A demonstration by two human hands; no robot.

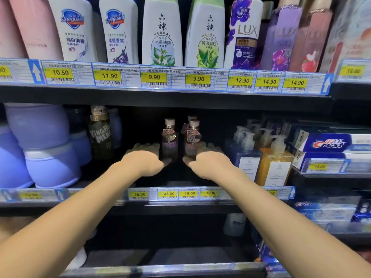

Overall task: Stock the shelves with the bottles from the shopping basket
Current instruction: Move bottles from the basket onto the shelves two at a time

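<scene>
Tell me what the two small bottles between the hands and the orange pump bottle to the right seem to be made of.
The left small bottle and right small bottle: clear glass or hard plastic, unclear which; glossy, tinted liquid shows through. The orange pump bottle: probably clear glossy plastic, since orange liquid shows through; white label looks matte.

Yellow price tags (154, 77) with black figures run along the black shelves (160, 99). Up top, from the left: plain pink bottles (34, 27), white bottles (72, 27) with a blue shield badge, green-topped bottles (162, 37) in white with leaf prints, and an orchid bottle (243, 33), white with purple flowers. Below are lilac tubs (52, 165) at left, small bottles (169, 141) in purplish tones with floral labels, a blue pump bottle (243, 157) beside an amber pump bottle (275, 165), and blue-and-white boxes (329, 144) lettered in red.
</scene>
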